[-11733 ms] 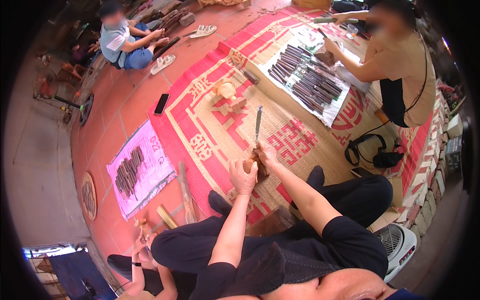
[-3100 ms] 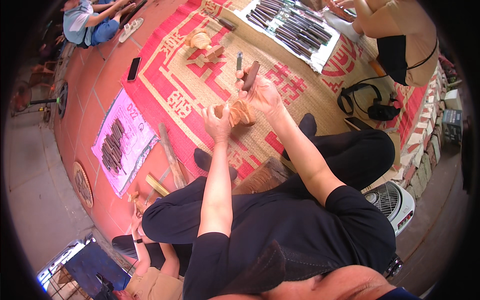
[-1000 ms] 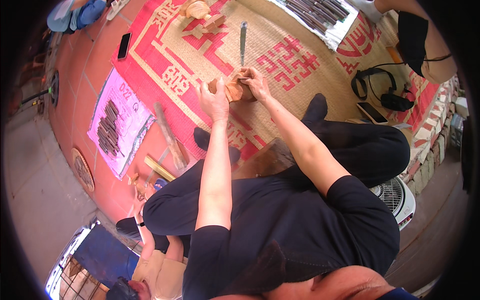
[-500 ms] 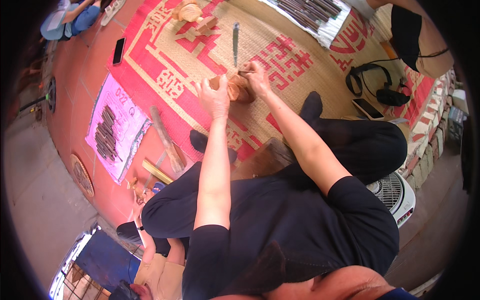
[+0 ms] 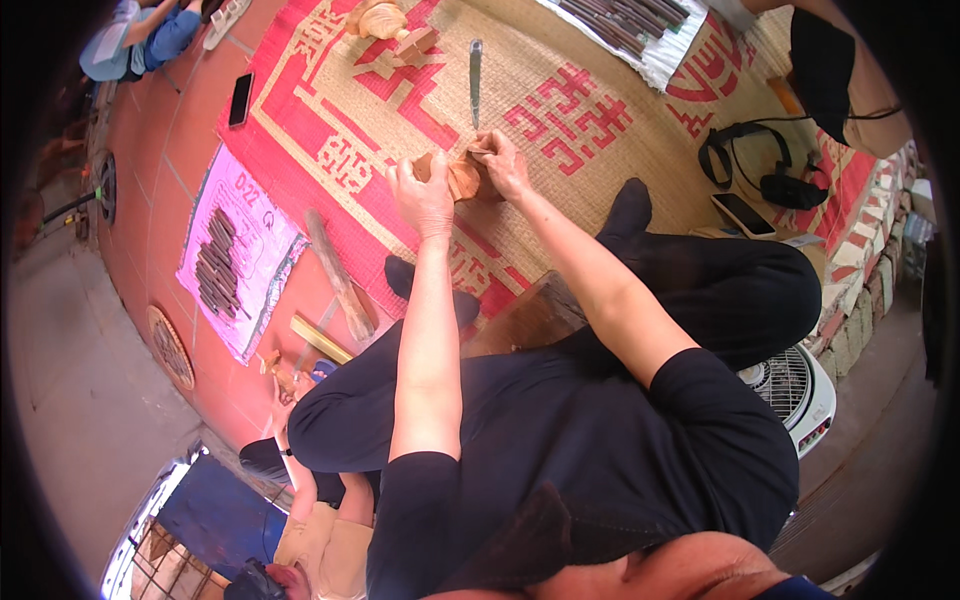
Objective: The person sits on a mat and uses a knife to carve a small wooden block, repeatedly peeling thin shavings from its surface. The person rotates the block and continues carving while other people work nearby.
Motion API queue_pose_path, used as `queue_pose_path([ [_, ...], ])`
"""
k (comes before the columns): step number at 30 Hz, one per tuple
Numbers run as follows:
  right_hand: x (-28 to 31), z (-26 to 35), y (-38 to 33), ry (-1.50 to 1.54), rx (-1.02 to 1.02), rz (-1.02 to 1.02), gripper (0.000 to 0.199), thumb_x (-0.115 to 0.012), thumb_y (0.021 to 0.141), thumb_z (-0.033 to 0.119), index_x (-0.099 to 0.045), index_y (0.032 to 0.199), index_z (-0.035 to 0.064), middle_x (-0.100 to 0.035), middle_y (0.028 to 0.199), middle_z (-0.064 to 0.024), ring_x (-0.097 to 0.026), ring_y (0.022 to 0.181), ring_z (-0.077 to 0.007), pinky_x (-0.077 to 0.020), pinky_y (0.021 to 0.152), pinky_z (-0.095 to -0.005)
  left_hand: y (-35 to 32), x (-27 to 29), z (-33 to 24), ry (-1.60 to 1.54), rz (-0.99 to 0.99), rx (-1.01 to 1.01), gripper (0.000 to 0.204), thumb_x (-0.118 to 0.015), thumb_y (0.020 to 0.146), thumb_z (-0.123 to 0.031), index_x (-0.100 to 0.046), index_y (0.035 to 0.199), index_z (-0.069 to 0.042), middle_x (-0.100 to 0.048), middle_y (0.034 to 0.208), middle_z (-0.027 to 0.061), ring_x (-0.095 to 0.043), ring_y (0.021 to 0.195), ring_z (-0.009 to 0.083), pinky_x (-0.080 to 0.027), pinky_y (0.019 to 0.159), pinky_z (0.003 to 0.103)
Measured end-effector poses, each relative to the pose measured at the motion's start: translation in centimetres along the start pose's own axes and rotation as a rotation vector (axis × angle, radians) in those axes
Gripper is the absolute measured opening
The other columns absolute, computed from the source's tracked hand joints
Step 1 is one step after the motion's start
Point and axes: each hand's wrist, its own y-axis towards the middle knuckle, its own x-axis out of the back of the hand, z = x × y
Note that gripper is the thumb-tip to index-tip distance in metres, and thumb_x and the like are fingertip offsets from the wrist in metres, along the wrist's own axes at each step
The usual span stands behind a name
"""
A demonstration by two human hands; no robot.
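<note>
A carved light-brown wooden piece (image 5: 463, 181) is in front of me above the patterned mat. My left hand (image 5: 422, 199) is closed round its left side. On its right, my right hand (image 5: 502, 164) pinches a thin dark tool (image 5: 481, 151) against the upper part of the wood; most of the tool is hidden by the fingers. Just beyond the hands, a long, narrow grey metal blade (image 5: 475, 85) lies on the mat. Farther back rests another carved wooden piece (image 5: 380, 20), with a blocky end.
Dark carving tools lie on a pink cloth (image 5: 262, 262) at left and on a white cloth (image 5: 672, 62) at the far right. Near my left knee are a wooden stick (image 5: 338, 280) and a phone (image 5: 240, 100) farther off. Headphones (image 5: 790, 187) and a fan (image 5: 790, 390) are at right. Other people sit nearby.
My right hand has moved slightly down and left along the wood, bringing the thin dark tool lower. My left hand keeps its grip. The whole view has shifted slightly.
</note>
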Motion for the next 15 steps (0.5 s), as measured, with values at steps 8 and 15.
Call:
queue_pose_path([
  [8,0.7,3.6,3.4,-0.218,-0.353,-0.009,0.023,-0.067,0.080,0.025,-0.060,0.084,0.0036,-0.068,0.091,-0.0116,-0.063,0.089,-0.0256,-0.0463,0.078,-0.0366,-0.2,0.0,0.2,-0.034,-0.058,-0.047,0.038,-0.070,0.077,-0.035,-0.058,0.086,-0.001,-0.054,0.090,0.0138,-0.058,0.083,0.0329,-0.047,0.072,0.043],
  [15,-1.2,2.0,0.3,-0.227,-0.099,-0.081,0.017,-0.068,0.081,0.019,-0.060,0.084,0.0036,-0.068,0.091,-0.0121,-0.064,0.087,-0.0288,-0.0470,0.077,-0.0387,-0.2,0.0,0.2,-0.010,-0.042,-0.011,0.038,-0.071,0.076,-0.036,-0.059,0.088,-0.002,-0.054,0.091,0.0126,-0.058,0.084,0.0330,-0.048,0.073,0.043],
])
